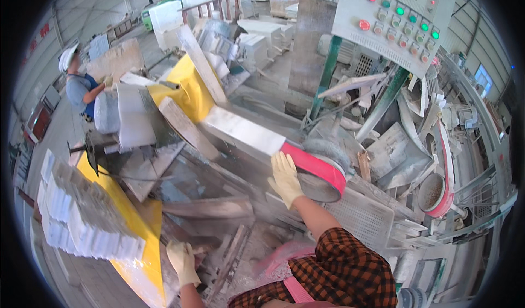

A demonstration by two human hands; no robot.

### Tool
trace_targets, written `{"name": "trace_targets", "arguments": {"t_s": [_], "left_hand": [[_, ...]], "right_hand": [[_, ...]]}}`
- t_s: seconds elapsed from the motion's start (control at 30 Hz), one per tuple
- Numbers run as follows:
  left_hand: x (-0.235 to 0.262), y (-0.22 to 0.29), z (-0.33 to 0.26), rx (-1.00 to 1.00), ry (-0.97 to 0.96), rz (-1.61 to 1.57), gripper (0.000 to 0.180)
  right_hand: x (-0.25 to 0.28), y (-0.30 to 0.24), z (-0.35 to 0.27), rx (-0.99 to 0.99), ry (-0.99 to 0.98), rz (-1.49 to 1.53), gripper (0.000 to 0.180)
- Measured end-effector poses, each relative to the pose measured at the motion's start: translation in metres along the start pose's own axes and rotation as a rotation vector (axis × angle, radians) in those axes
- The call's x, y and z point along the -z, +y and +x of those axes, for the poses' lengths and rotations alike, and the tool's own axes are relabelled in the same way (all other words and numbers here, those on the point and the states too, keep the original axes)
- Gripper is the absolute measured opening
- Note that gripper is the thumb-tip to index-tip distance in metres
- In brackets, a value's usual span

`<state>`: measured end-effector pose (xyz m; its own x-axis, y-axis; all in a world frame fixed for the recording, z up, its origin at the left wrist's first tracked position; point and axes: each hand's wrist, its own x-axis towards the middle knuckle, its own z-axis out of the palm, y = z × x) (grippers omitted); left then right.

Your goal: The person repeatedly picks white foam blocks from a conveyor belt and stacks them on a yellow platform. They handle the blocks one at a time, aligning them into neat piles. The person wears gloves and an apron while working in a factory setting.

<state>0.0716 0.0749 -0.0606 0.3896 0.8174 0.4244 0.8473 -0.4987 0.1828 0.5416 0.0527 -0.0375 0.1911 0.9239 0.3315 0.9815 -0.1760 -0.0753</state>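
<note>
White and stone-like, a strip (pixel 246 128) is carried on the red belt (pixel 328 174), its long axis slanting away leftward from the right hand (pixel 286 179), the nearer one, held open with fingers extended near its end; the left hand (pixel 183 262) is held low by the yellow sheet (pixel 152 223), whether closed cannot be told

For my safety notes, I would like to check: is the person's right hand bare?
No, the right hand wears a pale yellowish glove that covers it to the wrist near the red belt.
</note>
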Motion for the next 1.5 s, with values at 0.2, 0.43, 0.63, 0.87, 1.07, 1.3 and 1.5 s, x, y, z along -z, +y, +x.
{"name": "trace_targets", "arguments": {"t_s": [0.2, 0.43, 0.63, 0.87, 1.07, 1.3, 1.5], "left_hand": [[0.001, -0.001, 0.007, -0.169, 0.086, 0.072, 0.022], [0.023, 0.026, -0.035, 0.110, 0.052, 0.132, 0.030], [0.016, 0.027, -0.067, 0.229, 0.122, 0.175, 0.045], [0.008, 0.004, -0.069, 0.258, 0.172, 0.225, 0.057], [0.004, -0.021, -0.062, 0.443, 0.125, 0.094, 0.056], [0.021, -0.021, -0.054, 0.452, 0.130, 0.059, 0.036], [0.025, -0.025, -0.037, 0.479, 0.118, 0.299, 0.035]], "right_hand": [[-0.024, 0.017, 0.003, 0.026, 0.090, 0.184, 0.086], [-0.014, 0.080, -0.031, 0.033, 0.156, 0.355, 0.066], [-0.004, 0.116, -0.088, -0.083, 0.158, 0.359, 0.060], [0.001, 0.127, -0.083, -0.066, 0.172, 0.323, 0.058], [0.004, 0.102, -0.022, 0.167, 0.272, 0.320, 0.052], [-0.012, 0.056, 0.027, 0.310, 0.130, 0.100, 0.063], [-0.027, 0.046, 0.014, 0.287, 0.167, -0.112, 0.075]]}}
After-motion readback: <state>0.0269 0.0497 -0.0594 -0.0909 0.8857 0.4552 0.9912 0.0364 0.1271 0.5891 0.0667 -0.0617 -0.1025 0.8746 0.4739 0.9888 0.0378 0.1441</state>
